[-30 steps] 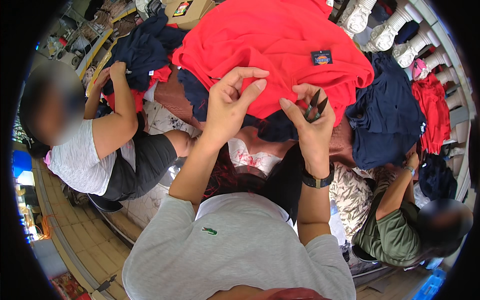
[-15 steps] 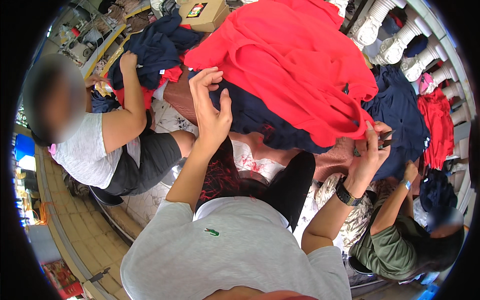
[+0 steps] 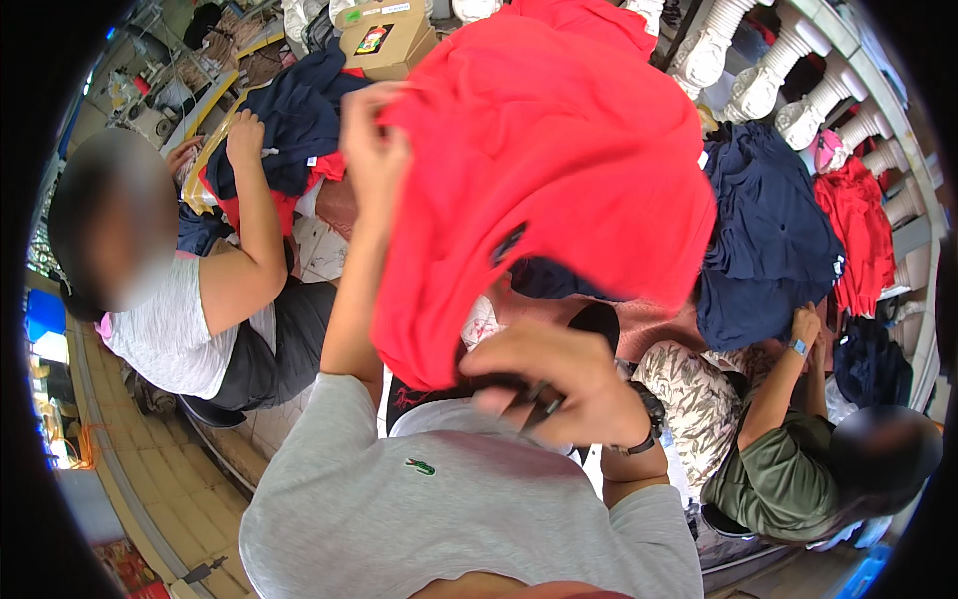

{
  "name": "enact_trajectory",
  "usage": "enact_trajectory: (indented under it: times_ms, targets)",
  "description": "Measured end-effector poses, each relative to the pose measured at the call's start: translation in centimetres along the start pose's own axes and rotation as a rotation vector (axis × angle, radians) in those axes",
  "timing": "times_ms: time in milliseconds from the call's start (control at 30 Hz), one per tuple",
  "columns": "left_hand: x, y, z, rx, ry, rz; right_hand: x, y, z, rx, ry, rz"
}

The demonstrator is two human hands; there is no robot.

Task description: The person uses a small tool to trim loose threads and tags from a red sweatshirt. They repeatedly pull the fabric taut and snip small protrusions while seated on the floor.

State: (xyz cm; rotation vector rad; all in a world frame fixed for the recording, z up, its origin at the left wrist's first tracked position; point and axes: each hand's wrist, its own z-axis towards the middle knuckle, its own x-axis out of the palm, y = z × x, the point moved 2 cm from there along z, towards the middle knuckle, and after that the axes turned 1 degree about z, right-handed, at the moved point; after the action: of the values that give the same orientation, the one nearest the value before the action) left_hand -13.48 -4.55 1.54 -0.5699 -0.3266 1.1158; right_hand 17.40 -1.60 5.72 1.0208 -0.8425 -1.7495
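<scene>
A large red garment, perhaps a sweatshirt, is spread and lifted in front of me, with a small dark patch on it. At its far left edge my left hand has its fingers closed on the cloth. One part of the garment hangs down toward my lap. Close to that hanging end, my right hand is curled round small dark snips, smeared by motion. Whether its fingertips also touch the red cloth, I cannot tell. Dark navy cloth shows beneath the garment.
On the left a person in a light grey top handles navy and red garments. On the right another person in a green top works at a navy pile. A cardboard box and white balusters stand at the back.
My left hand has moved up and left and closed on the red cloth. My right hand has come down and inward with the snips. The garment's right part has swung toward me.
</scene>
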Motion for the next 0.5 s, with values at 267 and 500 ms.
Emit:
enact_trajectory:
  times_ms: [267,500]
  targets:
    - [-1.1,-5.7,-7.2,-1.152,0.029,-0.68,-9.1,-9.9,-6.5,0.27,-1.136,-0.766]
    - [-4.3,-5.0,-13.9,-0.918,0.454,-0.282,-7.5,-11.7,-9.1,0.443,-0.929,0.039]
